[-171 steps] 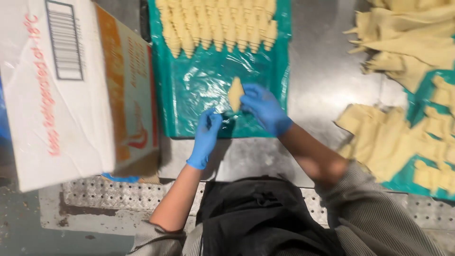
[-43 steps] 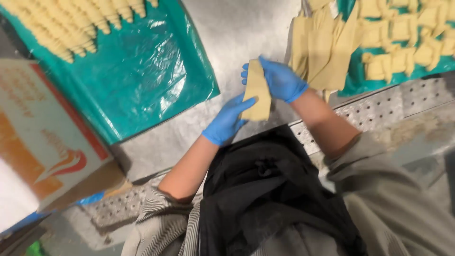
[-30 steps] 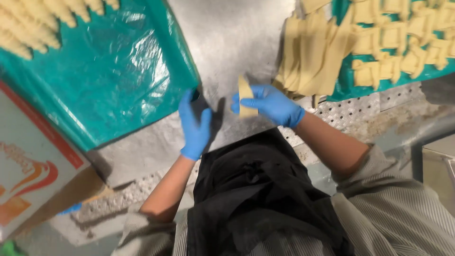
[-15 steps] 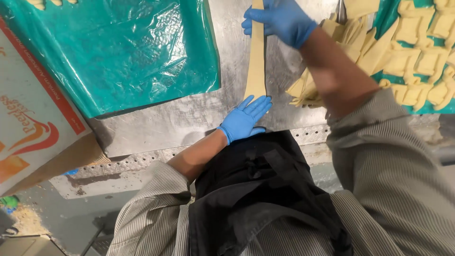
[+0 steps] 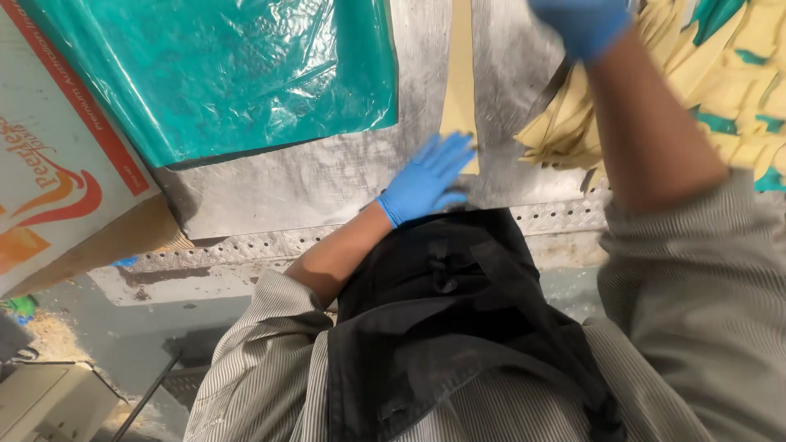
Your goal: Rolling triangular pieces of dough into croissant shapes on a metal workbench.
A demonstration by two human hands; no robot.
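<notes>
A long pale dough strip (image 5: 458, 74) lies lengthwise on the steel table (image 5: 327, 176), running up past the top edge of the view. My left hand (image 5: 430, 176), in a blue glove, rests flat with spread fingers on the strip's near end. My right hand (image 5: 585, 20), also blue-gloved, is blurred at the top edge, to the right of the strip and above a heap of dough strips (image 5: 565, 127). Its fingers are partly cut off, so I cannot make out whether it holds anything.
A crinkled teal plastic sheet (image 5: 246, 74) covers the table's left part. A white and orange cardboard box (image 5: 57, 164) sits at the far left. More cut dough pieces (image 5: 737, 74) lie on teal plastic at the right. The table's perforated front edge (image 5: 327, 241) runs below my left hand.
The strip, folded between both hands a second ago, now lies stretched out on the table. My right hand has left its far end and moved right. My left hand stays on its near end.
</notes>
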